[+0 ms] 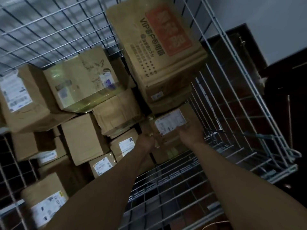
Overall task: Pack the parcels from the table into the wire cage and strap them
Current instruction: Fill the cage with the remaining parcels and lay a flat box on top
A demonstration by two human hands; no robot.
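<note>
Dim light falls across a white wall and a dark wooden panel behind the wire cage, whose grid sides rise at the back and on the right. Inside it, low against the right-hand side, sits the labelled parcel, a small brown box with a white shipping label facing up. Both hands are on it. The left hand grips its near left corner with the fingers curled round the edge, and the right hand holds its near right side with the fingers laid over the top next to the label, though blur hides the finer detail of both. Directly above the parcel and touching it sits a large carton with an orange panel and dark print that includes "VIP"; it leans against the cage's right side. To the left stands a tape-wrapped carton, glossy and bearing a line drawing, resting on a crumpled box. Further left and below, the stacked parcels fill the cage, several showing white labels. Both bare forearms reach in over the cage's lower wire grid.
</note>
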